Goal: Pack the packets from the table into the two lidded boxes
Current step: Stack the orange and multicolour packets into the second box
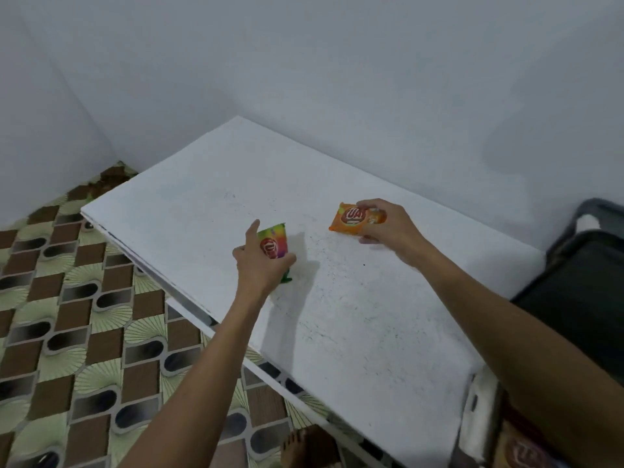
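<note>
My left hand (258, 263) grips a green packet (275, 243) with a red round logo, held just above the white table (209, 184) near its left edge. My right hand (388, 226) pinches an orange packet (351, 219) with the same logo, further right and towards the wall. A translucent box (481, 413) shows partly at the lower right, behind my right forearm, and a packet with a red logo (521, 450) lies inside it. Its lid is not visible.
A dark chair or crate (580, 265) stands to the right of the table against the wall. The patterned tile floor (67, 315) lies left of and below the table. A bare foot (297, 447) shows at the bottom edge.
</note>
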Motion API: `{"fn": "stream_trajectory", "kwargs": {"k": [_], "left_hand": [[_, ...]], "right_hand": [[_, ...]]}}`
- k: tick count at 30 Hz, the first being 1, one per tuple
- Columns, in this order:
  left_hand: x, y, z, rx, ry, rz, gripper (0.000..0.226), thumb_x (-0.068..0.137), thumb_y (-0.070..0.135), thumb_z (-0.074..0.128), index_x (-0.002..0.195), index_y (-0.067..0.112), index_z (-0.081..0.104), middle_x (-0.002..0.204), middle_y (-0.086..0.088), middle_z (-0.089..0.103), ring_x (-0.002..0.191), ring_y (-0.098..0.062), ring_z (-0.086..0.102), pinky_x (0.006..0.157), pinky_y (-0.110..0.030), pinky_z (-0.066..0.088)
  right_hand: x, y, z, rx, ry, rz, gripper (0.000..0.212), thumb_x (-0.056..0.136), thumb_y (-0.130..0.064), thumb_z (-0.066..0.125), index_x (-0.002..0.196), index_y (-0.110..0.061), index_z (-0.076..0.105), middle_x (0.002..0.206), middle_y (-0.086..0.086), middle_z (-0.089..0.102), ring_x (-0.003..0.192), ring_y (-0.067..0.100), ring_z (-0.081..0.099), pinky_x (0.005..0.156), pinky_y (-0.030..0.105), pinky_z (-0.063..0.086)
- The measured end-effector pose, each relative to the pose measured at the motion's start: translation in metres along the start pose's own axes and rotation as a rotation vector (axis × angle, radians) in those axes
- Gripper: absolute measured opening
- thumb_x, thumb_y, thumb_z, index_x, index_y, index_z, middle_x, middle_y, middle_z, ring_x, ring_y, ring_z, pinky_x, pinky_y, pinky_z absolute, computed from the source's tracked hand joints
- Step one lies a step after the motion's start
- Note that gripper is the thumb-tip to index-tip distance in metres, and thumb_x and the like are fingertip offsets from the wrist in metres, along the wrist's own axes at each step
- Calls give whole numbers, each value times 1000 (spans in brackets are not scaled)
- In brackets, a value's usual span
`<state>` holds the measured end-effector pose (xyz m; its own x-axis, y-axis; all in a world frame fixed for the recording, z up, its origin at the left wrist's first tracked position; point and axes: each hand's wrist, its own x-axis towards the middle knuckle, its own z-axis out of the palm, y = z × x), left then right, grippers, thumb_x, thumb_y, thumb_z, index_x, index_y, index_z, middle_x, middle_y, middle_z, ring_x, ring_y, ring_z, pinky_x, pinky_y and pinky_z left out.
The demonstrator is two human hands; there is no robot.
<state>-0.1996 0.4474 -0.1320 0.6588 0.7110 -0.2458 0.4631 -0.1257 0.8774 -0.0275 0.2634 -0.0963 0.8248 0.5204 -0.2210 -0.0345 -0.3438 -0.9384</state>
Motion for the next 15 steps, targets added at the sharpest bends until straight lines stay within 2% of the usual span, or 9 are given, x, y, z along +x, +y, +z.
{"fn": "stream_trajectory", "kwargs": {"k": [2, 5, 7, 9, 10, 12, 15], "left_hand": [[-9, 10, 10, -114, -34, 22, 94, 71, 22, 77, 147, 40, 25, 132, -9, 35, 101, -22, 55, 77, -35, 58], [-26, 28, 26, -247, -144, 54, 90, 76, 11, 75, 149, 35, 27, 126, -1, 45, 94, -11, 54, 73, -34, 59], [-40, 39, 38, -330, -222, 75, 85, 78, 4, 75, 146, 33, 33, 118, 5, 48, 93, -12, 55, 64, -27, 58], [-55, 48, 52, -376, -252, 113, 81, 77, 7, 78, 140, 36, 37, 115, 9, 48, 96, -14, 56, 59, -18, 54], [-63, 53, 60, -401, -255, 128, 77, 77, 12, 79, 137, 37, 38, 116, 8, 48, 98, -15, 57, 61, -19, 55], [-79, 64, 76, -468, -268, 122, 66, 80, 20, 78, 133, 37, 43, 119, 3, 51, 101, -17, 60, 73, -29, 60], [-103, 77, 100, -553, -322, 114, 50, 85, 23, 74, 127, 34, 49, 122, -5, 55, 106, -24, 63, 85, -42, 59]], "right_hand": [[-28, -6, -7, 91, 12, -32, 36, 82, 6, 70, 113, -13, 68, 123, 11, 61, 104, 22, 67, 79, 38, 61], [-69, -13, -21, 117, 67, -94, 32, 84, 6, 63, 105, -16, 72, 115, 3, 66, 101, 20, 69, 79, 37, 61], [-96, -14, -33, 138, 115, -132, 32, 85, 6, 60, 105, -17, 72, 114, 1, 67, 100, 21, 69, 77, 36, 60], [-123, -14, -46, 173, 158, -164, 26, 89, 1, 62, 106, -17, 72, 116, 4, 67, 100, 22, 69, 74, 34, 59], [-136, -12, -53, 188, 179, -174, 22, 90, -4, 65, 106, -17, 72, 117, 5, 68, 100, 22, 69, 72, 32, 59], [-163, -8, -67, 186, 229, -176, 19, 91, -11, 67, 107, -19, 72, 116, 3, 68, 99, 21, 69, 70, 28, 57], [-204, 1, -89, 118, 280, -209, 23, 91, -9, 67, 111, -21, 71, 114, 4, 68, 96, 21, 69, 69, 28, 57]]}}
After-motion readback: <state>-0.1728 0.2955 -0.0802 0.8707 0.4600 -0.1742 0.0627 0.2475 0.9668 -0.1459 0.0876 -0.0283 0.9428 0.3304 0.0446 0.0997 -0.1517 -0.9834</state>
